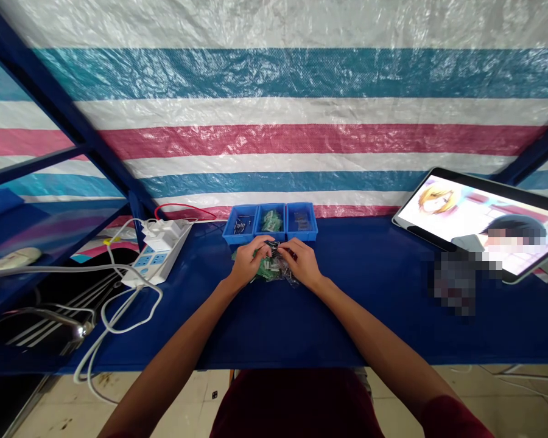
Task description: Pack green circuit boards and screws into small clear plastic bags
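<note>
My left hand and my right hand meet over a pile of small plastic packets on the blue table. Both have their fingers closed at small dark pieces between them, too small to name. Green and clear packets lie under and between the hands. Just beyond stand three blue bins side by side. Dark and metallic small parts lie in the left bin, green packets in the middle bin, and clear packets in the right bin.
At the left, a white power strip holds plugs, with white cables looping over the table edge. A tablet leans at the right behind a blurred dark object. A striped plastic sheet hangs behind the table.
</note>
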The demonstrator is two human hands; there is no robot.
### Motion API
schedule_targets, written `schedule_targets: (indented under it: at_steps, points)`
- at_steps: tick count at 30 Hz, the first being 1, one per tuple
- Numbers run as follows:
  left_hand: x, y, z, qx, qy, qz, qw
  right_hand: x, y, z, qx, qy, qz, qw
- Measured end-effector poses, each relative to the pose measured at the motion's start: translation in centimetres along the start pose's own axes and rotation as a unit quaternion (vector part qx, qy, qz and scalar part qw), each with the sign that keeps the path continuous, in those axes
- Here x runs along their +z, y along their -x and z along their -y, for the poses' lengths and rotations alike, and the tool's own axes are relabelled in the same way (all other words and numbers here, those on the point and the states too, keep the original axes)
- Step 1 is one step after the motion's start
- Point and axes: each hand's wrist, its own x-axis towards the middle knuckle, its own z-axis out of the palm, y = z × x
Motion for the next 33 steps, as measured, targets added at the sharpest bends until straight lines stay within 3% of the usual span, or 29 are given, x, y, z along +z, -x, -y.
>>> schedule_targets:
  at_steps: [7,16,22,26,29,33]
  points:
    - [0.0,0.1,-0.2,0.010,0.004,0.001,1.000,0.1,0.0,-0.1,-0.009,-0.004,0.007,1.000]
    - [0.1,-0.2,-0.4,0.064,-0.055,-0.066,0.994,0.0,0.0,-0.1,0.003,0.013,-0.021,1.000]
    - [-0.1,-0.1,-0.2,0.147,-0.151,-0.132,0.969,-0.2,0.0,0.1,0.028,0.021,-0.051,0.998]
    - [-1.5,-0.2,0.7,0.173,-0.231,-0.225,0.931,-0.1,0.0,0.0,0.021,0.017,-0.057,0.998]
    - [-2.9,-0.6,2.2,0.143,-0.273,-0.295,0.904,0.0,0.0,0.1,0.012,0.015,-0.059,0.998]
    - [-4.0,-1.7,4.4,0.030,-0.350,-0.235,0.906,0.0,0.0,0.3,0.003,0.012,-0.059,0.998]
